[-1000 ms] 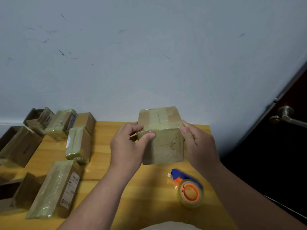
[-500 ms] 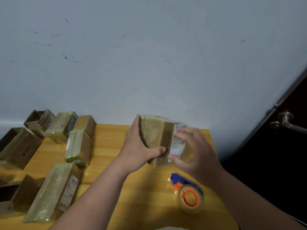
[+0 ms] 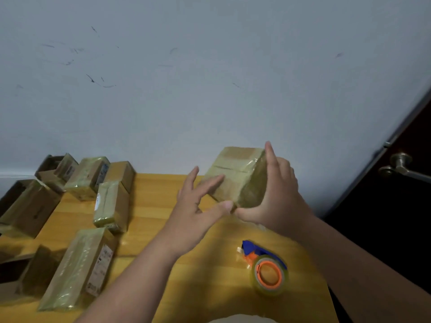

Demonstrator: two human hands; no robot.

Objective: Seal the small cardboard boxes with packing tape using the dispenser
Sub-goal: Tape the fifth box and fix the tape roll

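From the head camera, looking down at my own two bare hands over a yellow wooden table [image 3: 149, 206] set against a pale, scuffed wall [image 3: 210, 78].

I hold one small cardboard box [image 3: 235, 180], wrapped in glossy clear tape, raised above the far middle of the table and tilted. My right hand [image 3: 275, 194] lies flat along its right side, fingers straight and pointing up, thumb stretched under the near bottom corner. My left hand [image 3: 196, 206] has spread, straight fingers resting on the box's left face, its thumb meeting the same bottom corner. Neither hand curls around the box; both press it with open fingers.

One tape dispenser [image 3: 265, 264] lies on the table near me, below my right hand and apart from it. It has a blue handle, an orange hub and a roll of clear tape.

On the left of the table I count about eight other boxes. Four look taped and shiny: one long box [image 3: 77, 269] nearest me with a white label, one upright box [image 3: 109, 206] beside it, one [image 3: 87, 177] at the back, and one large box [image 3: 28, 208] at the left edge. One plain brown box [image 3: 121, 173] stands at the back. Others at the left edge look open, and the exact count there is hard to tell.

At the far right, one dark door [image 3: 396, 229] carries one metal lever handle [image 3: 403, 166].
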